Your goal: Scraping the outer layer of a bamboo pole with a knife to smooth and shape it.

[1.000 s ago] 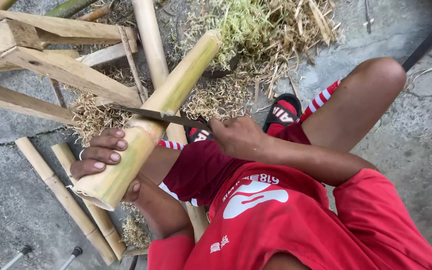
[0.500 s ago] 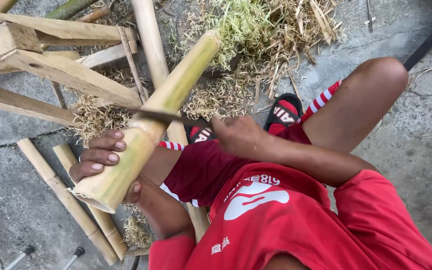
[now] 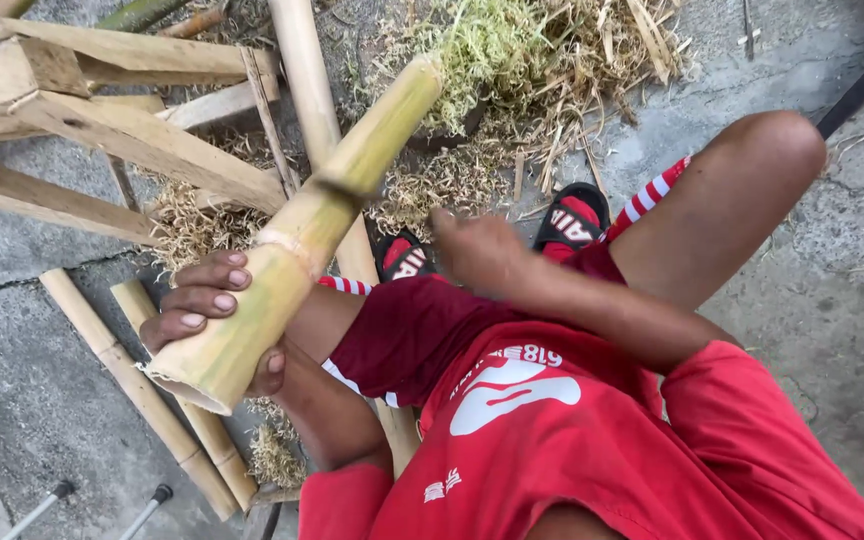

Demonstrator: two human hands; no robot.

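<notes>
Bamboo culm held across a seated person's lap

Bamboo culm [image 3: 302, 225], green and thick, runs diagonally from its cut lower end near the left knee up toward a heap of pale shavings [image 3: 512, 80] on the concrete floor [image 3: 832, 280]. Left hand [image 3: 207, 315]: grip closed around the culm just above the cut end, fingers [image 3: 214, 300] curled over the top and thumb beneath. Right hand [image 3: 477, 250]: blurred, clenched into a fist beside the culm near its middle; whether its grip pinches anything cannot be told. The person wears a red shirt and red shorts, with red-and-black sandals [image 3: 574, 215] planted beside the shavings. Wooden frame [image 3: 122, 130] of rough planks stands at upper left. Two split bamboo lengths [image 3: 142, 395] lie on the floor below the left hand, and another pale pole [image 3: 304, 75] passes under the culm.
</notes>
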